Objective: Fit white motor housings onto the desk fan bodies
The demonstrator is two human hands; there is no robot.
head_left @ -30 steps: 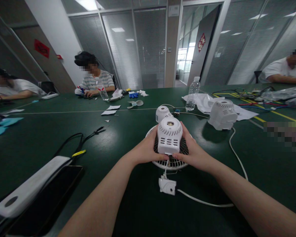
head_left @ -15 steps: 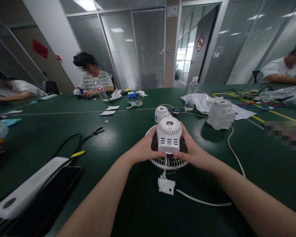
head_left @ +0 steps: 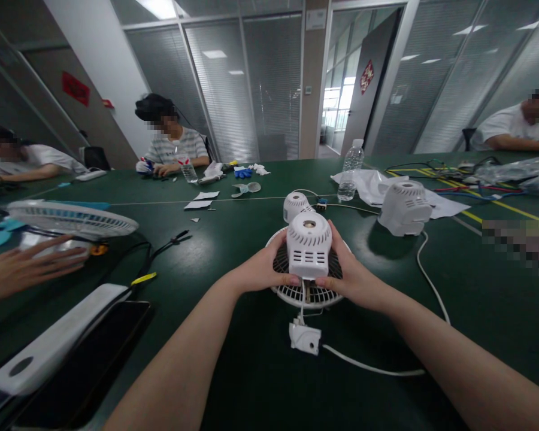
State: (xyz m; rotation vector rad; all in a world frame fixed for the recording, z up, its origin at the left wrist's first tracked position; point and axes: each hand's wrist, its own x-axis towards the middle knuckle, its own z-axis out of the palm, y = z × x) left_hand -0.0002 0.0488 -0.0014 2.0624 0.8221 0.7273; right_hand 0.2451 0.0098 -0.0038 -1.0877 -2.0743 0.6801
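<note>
The left hand [head_left: 263, 263] and right hand [head_left: 354, 275] share a grip on a white plastic housing [head_left: 308, 242], holding its two sides, thumbs along the lower front edge. Its rounded top carries slanted slits around a round hole (squarer slots line the front). The housing sits above a round white grille [head_left: 330, 296] of thin ribs, on a smooth, glossy dark green table [head_left: 256, 389]. Nearer lies a small blocky white piece [head_left: 304, 338] with a slim, curving cord [head_left: 377, 371]. To the left, a co-worker's hand [head_left: 40, 263] spreads its fingers beneath a shallow, ribbed white cover [head_left: 81, 220].
</note>
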